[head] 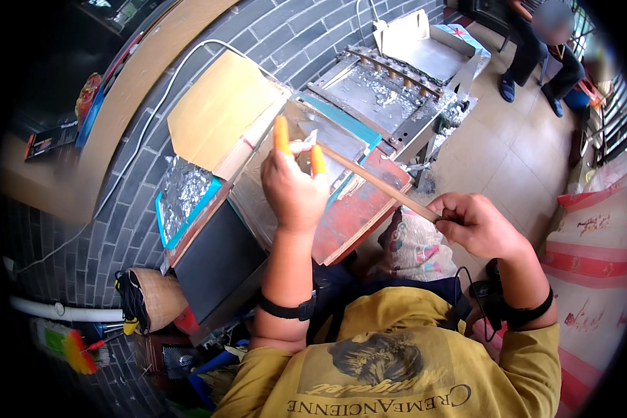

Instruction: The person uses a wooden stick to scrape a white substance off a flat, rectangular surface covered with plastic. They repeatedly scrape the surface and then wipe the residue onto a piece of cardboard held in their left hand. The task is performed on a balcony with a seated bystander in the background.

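Note:
My left hand (295, 183), orange finger cots on two of its fingers, is over a smooth grey sheet (345, 149) on the bench. Its thumb and a bent finger pinch a small whitish piece (312, 137). My right hand (473, 222) grips the near end of a thin flat wooden stick (379, 183). That stick slants up to the left, and its far end reaches the left fingertips; whether they touch it I cannot tell. Beneath the grey sheet is a blue-green ridged board (352, 121). Brownish translucent sheeting (251, 183) lies to the left of it.
A worn red board (371, 193) forms the bench's near right part. Foil scraps fill a blue tray (185, 201) at left, near a tan cardboard piece (219, 109). A metal frame (376, 96) with foil bits stands beyond. A seated person (533, 52) is at far right.

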`<control>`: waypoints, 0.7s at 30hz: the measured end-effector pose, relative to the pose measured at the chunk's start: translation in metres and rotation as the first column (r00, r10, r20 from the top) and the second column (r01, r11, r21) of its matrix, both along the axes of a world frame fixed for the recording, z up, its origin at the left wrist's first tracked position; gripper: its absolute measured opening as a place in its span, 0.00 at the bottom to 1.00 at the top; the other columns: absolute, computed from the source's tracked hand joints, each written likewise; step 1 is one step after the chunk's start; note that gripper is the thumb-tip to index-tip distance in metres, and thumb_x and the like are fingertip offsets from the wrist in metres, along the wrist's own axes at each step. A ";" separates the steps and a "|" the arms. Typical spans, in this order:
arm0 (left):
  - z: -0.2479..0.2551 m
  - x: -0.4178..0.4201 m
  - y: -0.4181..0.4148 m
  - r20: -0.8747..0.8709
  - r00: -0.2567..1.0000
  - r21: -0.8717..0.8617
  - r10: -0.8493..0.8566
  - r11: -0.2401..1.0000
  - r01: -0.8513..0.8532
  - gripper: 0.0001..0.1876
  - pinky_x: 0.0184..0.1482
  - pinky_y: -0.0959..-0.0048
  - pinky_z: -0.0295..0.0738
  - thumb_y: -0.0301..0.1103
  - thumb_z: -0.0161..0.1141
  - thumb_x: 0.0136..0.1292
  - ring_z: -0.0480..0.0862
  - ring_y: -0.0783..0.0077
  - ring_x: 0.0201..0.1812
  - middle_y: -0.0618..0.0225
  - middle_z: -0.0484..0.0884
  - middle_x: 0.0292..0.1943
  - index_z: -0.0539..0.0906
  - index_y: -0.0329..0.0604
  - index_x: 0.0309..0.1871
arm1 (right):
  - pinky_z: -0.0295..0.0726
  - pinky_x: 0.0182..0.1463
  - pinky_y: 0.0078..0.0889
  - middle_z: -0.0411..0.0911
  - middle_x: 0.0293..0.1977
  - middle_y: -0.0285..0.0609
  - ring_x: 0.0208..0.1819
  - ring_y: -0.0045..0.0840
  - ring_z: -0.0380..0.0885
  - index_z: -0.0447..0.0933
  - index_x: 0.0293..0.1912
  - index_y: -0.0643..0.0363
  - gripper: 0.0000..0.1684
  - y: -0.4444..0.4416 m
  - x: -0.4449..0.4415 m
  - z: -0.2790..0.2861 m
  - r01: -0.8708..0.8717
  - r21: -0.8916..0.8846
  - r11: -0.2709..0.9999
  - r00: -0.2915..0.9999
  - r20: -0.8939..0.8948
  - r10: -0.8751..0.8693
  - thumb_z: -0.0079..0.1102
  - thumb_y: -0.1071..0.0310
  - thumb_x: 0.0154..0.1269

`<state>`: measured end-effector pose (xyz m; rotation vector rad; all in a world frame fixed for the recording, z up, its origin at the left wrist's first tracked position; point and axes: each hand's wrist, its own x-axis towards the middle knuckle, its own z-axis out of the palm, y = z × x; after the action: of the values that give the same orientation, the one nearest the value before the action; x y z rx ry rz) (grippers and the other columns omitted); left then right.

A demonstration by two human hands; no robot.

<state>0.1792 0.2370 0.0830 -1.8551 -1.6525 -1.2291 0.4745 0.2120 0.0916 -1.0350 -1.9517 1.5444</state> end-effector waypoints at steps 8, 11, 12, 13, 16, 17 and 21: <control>-0.002 0.003 -0.015 0.085 0.973 -0.169 -0.215 0.959 0.226 0.39 0.57 0.61 0.73 0.25 0.68 0.56 0.82 0.56 0.53 0.62 0.86 0.43 0.62 0.37 0.71 | 0.71 0.29 0.25 0.74 0.22 0.35 0.25 0.14 0.70 0.77 0.47 0.64 0.11 0.020 -0.022 -0.007 -0.026 -0.051 0.998 1.000 -0.006 0.026 0.56 0.76 0.64; -0.003 -0.009 -0.028 0.101 0.983 -0.154 -0.156 0.973 0.170 0.38 0.58 0.61 0.72 0.25 0.67 0.57 0.82 0.56 0.55 0.61 0.86 0.44 0.63 0.38 0.71 | 0.71 0.29 0.24 0.74 0.23 0.34 0.26 0.14 0.71 0.77 0.48 0.65 0.11 0.026 -0.029 -0.008 -0.042 -0.084 0.996 0.999 -0.021 0.041 0.56 0.76 0.65; -0.005 -0.015 -0.032 0.113 0.987 -0.143 -0.119 0.981 0.134 0.37 0.59 0.61 0.72 0.25 0.67 0.58 0.82 0.56 0.55 0.61 0.86 0.44 0.63 0.38 0.71 | 0.72 0.29 0.24 0.74 0.24 0.33 0.26 0.13 0.71 0.77 0.48 0.66 0.12 0.028 -0.030 -0.010 -0.046 -0.099 0.994 0.999 -0.034 0.043 0.56 0.76 0.65; -0.008 -0.022 -0.036 0.125 0.989 -0.133 -0.082 0.986 0.099 0.37 0.59 0.61 0.72 0.25 0.67 0.58 0.81 0.56 0.56 0.61 0.86 0.44 0.63 0.39 0.71 | 0.72 0.30 0.23 0.74 0.24 0.32 0.26 0.13 0.71 0.76 0.48 0.66 0.12 0.030 -0.032 -0.009 -0.053 -0.106 0.993 0.998 -0.031 0.050 0.56 0.76 0.65; -0.017 -0.043 -0.050 0.163 0.987 -0.161 0.008 0.987 0.019 0.35 0.60 0.62 0.71 0.26 0.66 0.60 0.81 0.56 0.56 0.60 0.86 0.44 0.64 0.40 0.71 | 0.72 0.30 0.21 0.75 0.26 0.31 0.27 0.13 0.71 0.75 0.49 0.67 0.13 0.035 -0.037 -0.009 -0.064 -0.124 0.990 0.998 -0.030 0.061 0.56 0.76 0.65; -0.020 -0.049 -0.054 0.180 0.983 -0.177 0.043 0.984 -0.011 0.35 0.60 0.62 0.71 0.26 0.66 0.61 0.81 0.56 0.56 0.60 0.86 0.44 0.64 0.40 0.71 | 0.72 0.30 0.21 0.75 0.27 0.31 0.27 0.13 0.72 0.75 0.49 0.67 0.13 0.036 -0.038 -0.010 -0.061 -0.128 0.990 0.998 -0.037 0.057 0.56 0.77 0.66; -0.036 -0.068 -0.069 0.220 0.967 -0.222 0.129 0.972 -0.079 0.36 0.60 0.61 0.71 0.27 0.65 0.60 0.81 0.55 0.56 0.60 0.86 0.44 0.63 0.40 0.71 | 0.71 0.30 0.19 0.75 0.28 0.30 0.28 0.12 0.72 0.75 0.49 0.67 0.12 0.039 -0.046 -0.005 -0.064 -0.141 0.988 0.997 -0.047 0.058 0.55 0.78 0.66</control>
<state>0.1112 0.1681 0.0472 -1.7683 -2.0525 -1.3126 0.4286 0.2511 0.0867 -0.9987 -1.8831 1.7471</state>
